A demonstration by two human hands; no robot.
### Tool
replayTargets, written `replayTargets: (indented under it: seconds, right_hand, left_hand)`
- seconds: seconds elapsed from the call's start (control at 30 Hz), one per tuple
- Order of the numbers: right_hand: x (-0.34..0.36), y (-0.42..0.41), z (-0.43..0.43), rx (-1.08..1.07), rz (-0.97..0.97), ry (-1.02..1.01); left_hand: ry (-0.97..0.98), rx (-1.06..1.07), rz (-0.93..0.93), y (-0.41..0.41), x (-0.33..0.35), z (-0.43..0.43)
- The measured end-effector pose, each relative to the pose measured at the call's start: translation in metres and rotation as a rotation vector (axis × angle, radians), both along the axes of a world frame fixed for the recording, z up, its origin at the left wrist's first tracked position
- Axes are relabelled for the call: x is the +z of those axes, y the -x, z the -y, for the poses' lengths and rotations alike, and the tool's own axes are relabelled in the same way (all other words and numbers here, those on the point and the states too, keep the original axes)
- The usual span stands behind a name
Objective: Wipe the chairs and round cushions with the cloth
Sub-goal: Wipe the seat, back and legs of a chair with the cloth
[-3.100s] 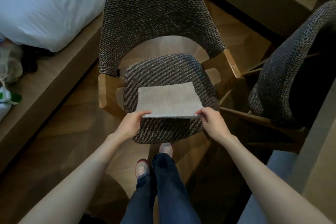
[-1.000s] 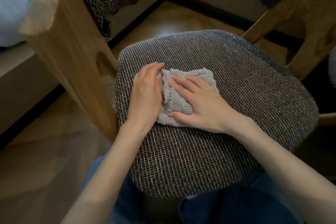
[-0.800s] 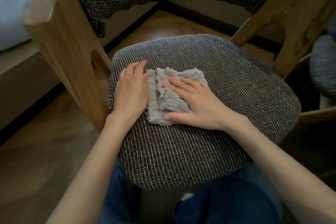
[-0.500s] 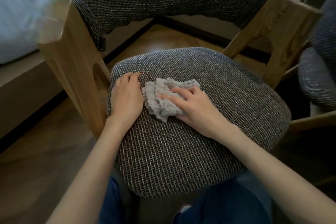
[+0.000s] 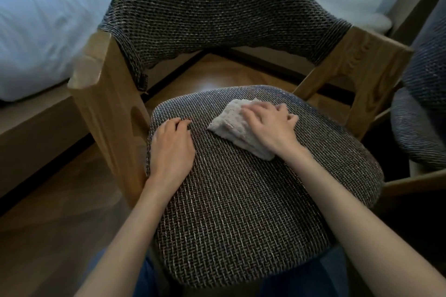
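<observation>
a person is leaning over a chair with a dark grey-brown woven fabric backrest (image 5: 217, 12) and pale wooden arm supports (image 5: 103, 94), and both bare forearms are reaching in from the bottom of the view. the chair's round seat cushion (image 5: 241, 212), covered in the same coarse dark weave, is filling the middle of the view. a pale grey terry cloth (image 5: 229, 128), folded into a thick wad, is lying on the far part of that cushion, a little right of its middle and near the rear edge. the right hand (image 5: 270, 125) is resting palm down on top of the cloth, fingers spread and only lightly bent, pressing it against the weave rather than closing round it; the hand is looking slightly smeared by motion, and one corner of the cloth is sticking out to the left of the thumb. the left hand (image 5: 171, 149) is lying palm down on the cushion's left side, near the wooden arm support, fingers loosely bent with their tips touching the fabric, holding nothing and sitting apart from the cloth. a second chair in similar dark woven fabric (image 5: 424, 108) is standing just beside the first on the right. a bed with a white duvet (image 5: 43, 19) is showing at upper left, above a brown wooden floor (image 5: 48, 236), and blue denim trousers (image 5: 301, 282) are showing below the cushion's front edge.
</observation>
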State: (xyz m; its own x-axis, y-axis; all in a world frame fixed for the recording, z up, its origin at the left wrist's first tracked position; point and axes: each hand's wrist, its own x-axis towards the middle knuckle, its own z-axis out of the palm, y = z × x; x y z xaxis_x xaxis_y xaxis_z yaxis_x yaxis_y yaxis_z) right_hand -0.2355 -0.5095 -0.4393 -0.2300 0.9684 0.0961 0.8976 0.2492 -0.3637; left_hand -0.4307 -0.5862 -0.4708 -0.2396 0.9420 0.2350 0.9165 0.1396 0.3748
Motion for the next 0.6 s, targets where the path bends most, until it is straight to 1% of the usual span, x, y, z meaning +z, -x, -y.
replayTargets:
  seconds: [0.03,0.1,0.2,0.33,0.43,0.53,0.6]
  right_hand:
    - [-0.005,0.002,0.000,-0.051,0.070,-0.039]
    - [-0.017,0.009,0.002,-0.128,0.177,-0.013]
    - [-0.025,0.015,0.003,-0.158,0.210,-0.069]
    - [-0.023,0.010,0.000,-0.019,0.054,-0.148]
    - [-0.017,0.016,-0.007,0.023,-0.042,-0.207]
    - [-0.002,0.043,-0.023,0.059,-0.169,-0.301]
    - [0.003,0.073,-0.037,0.100,-0.189,-0.300]
  left_hand:
    - [0.001,0.003,0.000,0.000,0.000,0.000]
    - [0.003,0.006,0.004,0.000,-0.001,-0.001]
    - [-0.011,0.012,0.019,0.000,-0.001,0.000]
    - [-0.012,0.022,0.019,0.000,-0.001,0.000]
    - [-0.015,0.046,0.024,0.001,-0.001,0.000]
    - [-0.028,0.093,0.054,0.001,0.000,0.000]
    - [-0.027,0.121,0.082,0.000,0.001,0.000]
